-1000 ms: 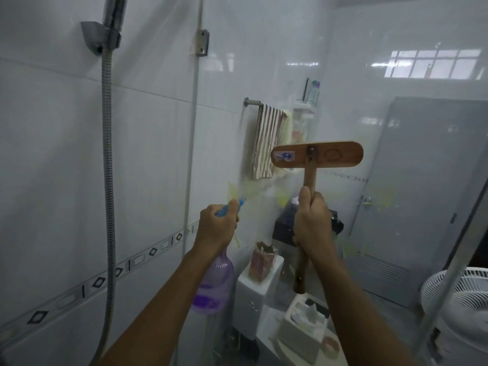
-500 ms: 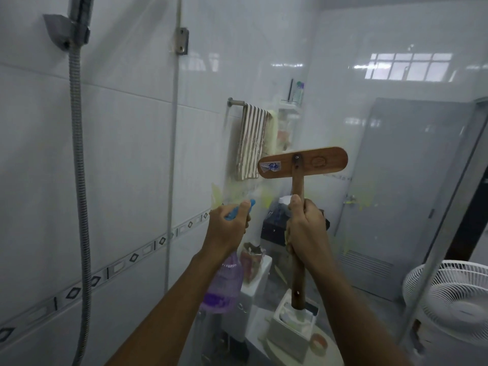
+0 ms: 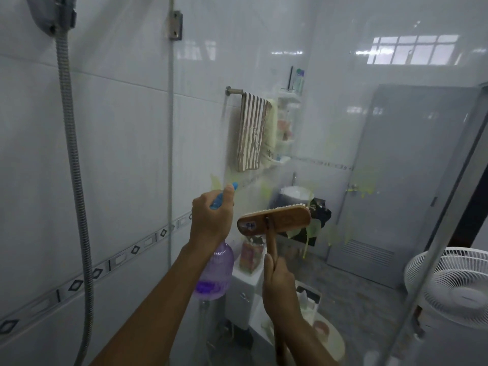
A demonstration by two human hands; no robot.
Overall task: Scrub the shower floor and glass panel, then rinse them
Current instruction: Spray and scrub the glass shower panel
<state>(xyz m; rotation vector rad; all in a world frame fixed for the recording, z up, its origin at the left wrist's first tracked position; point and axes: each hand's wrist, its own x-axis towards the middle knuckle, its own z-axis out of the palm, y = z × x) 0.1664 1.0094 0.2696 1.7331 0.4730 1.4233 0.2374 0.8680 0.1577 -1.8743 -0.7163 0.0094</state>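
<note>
At bottom edge — brush handle (image 3: pixel 272 247) cropped

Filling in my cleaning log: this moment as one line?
left hand grips spray bottle aimed at glass panel | right hand grips brush handle, head up | glass: yellowish streaks

**Brush and spray bottle at the glass panel**

A wooden brush (image 3: pixel 274 220), pale bristles facing away, stands upright, its handle gripped by the right hand (image 3: pixel 281 289). Just beside it, the left hand (image 3: pixel 211 220) holds a clear purple spray bottle (image 3: pixel 215 270) with a blue trigger and a little purple liquid. The glass panel (image 3: pixel 343 128) ahead carries yellowish-green smears.
</note>
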